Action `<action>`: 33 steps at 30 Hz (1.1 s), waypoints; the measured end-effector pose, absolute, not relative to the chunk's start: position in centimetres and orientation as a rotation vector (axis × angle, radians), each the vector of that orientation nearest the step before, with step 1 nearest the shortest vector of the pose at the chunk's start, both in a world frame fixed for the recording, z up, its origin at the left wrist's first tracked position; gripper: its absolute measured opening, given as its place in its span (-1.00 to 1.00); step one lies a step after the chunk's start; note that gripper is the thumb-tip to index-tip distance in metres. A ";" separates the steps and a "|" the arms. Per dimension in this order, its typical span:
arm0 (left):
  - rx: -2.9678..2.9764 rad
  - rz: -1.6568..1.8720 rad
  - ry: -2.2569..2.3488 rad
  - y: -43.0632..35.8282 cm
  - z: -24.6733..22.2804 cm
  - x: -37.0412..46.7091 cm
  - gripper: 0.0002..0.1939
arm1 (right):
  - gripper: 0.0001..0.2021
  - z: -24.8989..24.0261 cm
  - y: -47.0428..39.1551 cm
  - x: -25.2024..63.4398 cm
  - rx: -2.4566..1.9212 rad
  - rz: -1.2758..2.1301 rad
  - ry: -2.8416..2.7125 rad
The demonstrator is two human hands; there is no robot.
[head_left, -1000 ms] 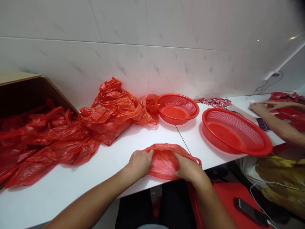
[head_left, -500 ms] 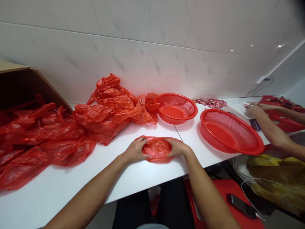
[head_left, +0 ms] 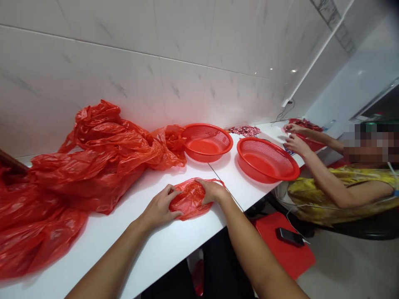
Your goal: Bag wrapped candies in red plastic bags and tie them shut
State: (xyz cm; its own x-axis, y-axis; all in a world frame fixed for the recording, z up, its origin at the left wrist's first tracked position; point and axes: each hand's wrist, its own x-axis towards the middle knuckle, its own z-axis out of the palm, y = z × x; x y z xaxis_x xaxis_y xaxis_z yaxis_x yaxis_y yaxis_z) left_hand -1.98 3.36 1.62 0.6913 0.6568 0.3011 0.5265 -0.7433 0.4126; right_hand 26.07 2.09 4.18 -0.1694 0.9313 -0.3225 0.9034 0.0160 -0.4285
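Red plastic forms the small bag [head_left: 189, 201] on the white tabletop [head_left: 162, 245], just below the frame's centre; the left hand [head_left: 160, 205] touches its left side, thumb and fingers parted, the right hand [head_left: 215, 192] curls at its right edge, grip unclear. Beyond lie heaped bags [head_left: 102, 162] at left and two baskets [head_left: 268, 162] right of centre.

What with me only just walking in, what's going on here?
The person's left hand and right hand touch opposite sides of a red plastic bag at a white table. Red plastic bags lie heaped leftward. One red perforated basket stands behind, another farther right; a co-worker sits beyond.
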 end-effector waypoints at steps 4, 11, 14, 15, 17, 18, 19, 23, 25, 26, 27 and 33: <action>2.688 0.652 0.955 3.9 1.0 -1.8 -0.25 | 0.29 4.4 2.1 26.0 -2.014 0.798 -2.237; 2.755 0.629 0.965 4.9 0.3 -1.2 -0.27 | 0.21 4.5 1.9 26.8 -1.984 0.757 -2.272; 2.720 0.668 0.985 5.2 0.2 -1.2 -0.22 | 0.16 4.0 1.7 27.2 -1.942 0.777 -2.265; 2.693 0.688 0.994 5.2 0.1 -1.2 -0.20 | 0.15 3.9 1.6 27.4 -1.929 0.782 -2.259; 2.634 0.736 1.023 5.2 -0.1 -1.2 -0.18 | 0.12 3.6 1.2 27.6 -1.912 0.784 -2.240; 2.615 0.765 1.038 5.2 -0.2 -1.2 -0.18 | 0.10 3.5 1.0 27.7 -1.904 0.783 -2.229; 2.607 0.792 1.051 5.1 -0.3 -1.1 -0.19 | 0.08 3.4 0.7 27.8 -1.894 0.781 -2.216; 2.681 0.827 1.072 4.5 -0.4 -0.5 -0.29 | -0.01 3.2 -0.2 28.5 -1.824 0.785 -2.159; 2.721 0.807 1.095 4.4 -0.4 -0.2 -0.32 | -0.04 3.0 -0.4 29.1 -1.768 0.799 -2.123; 2.733 0.796 1.107 4.4 -0.4 -0.1 -0.33 | -0.06 2.9 -0.5 29.5 -1.732 0.811 -2.106; 2.740 0.788 1.116 4.4 -0.5 0.0 -0.33 | -0.08 2.7 -0.6 29.8 -1.692 0.821 -2.090; 2.729 0.767 1.171 4.4 -0.6 0.1 -0.35 | -0.35 0.3 -2.1 30.9 -1.475 0.737 -1.953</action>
